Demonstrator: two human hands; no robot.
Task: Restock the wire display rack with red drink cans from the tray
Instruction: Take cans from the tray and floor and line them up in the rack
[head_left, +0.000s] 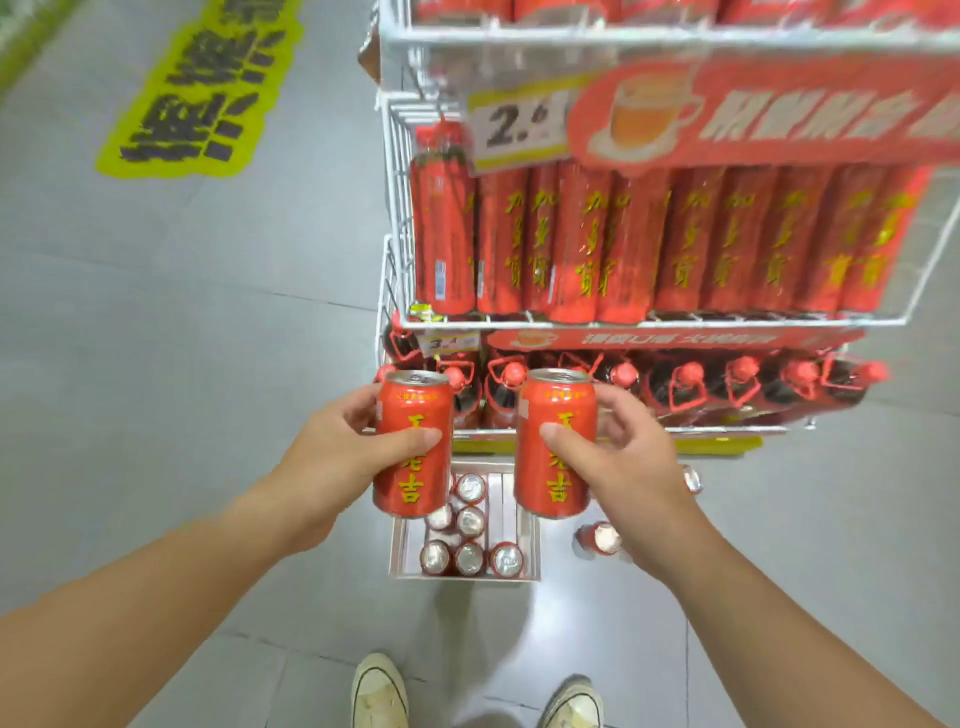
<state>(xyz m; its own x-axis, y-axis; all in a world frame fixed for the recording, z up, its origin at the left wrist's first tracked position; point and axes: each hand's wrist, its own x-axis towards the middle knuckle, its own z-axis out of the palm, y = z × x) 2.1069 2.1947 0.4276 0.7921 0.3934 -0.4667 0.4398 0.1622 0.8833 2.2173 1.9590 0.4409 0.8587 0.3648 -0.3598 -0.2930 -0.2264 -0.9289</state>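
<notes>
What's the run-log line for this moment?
left hand: holds can upright | right hand: holds can upright | tray: cans left, on floor | rack: not reached

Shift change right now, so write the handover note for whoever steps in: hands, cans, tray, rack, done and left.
Left hand: grip shut on the left can, upright.
Right hand: grip shut on the right can, upright.
Both cans are held in front of the wire rack, not yet shelved.
Tray sits on the floor at the rack's foot, with about six cans left in its left half; the right half is bare.
Two loose cans stand on the floor right of the tray.
Rack tiers in view hold red bottles; no can slot is visible.
Left: shelve both held cans, then the remaining ones.
</notes>
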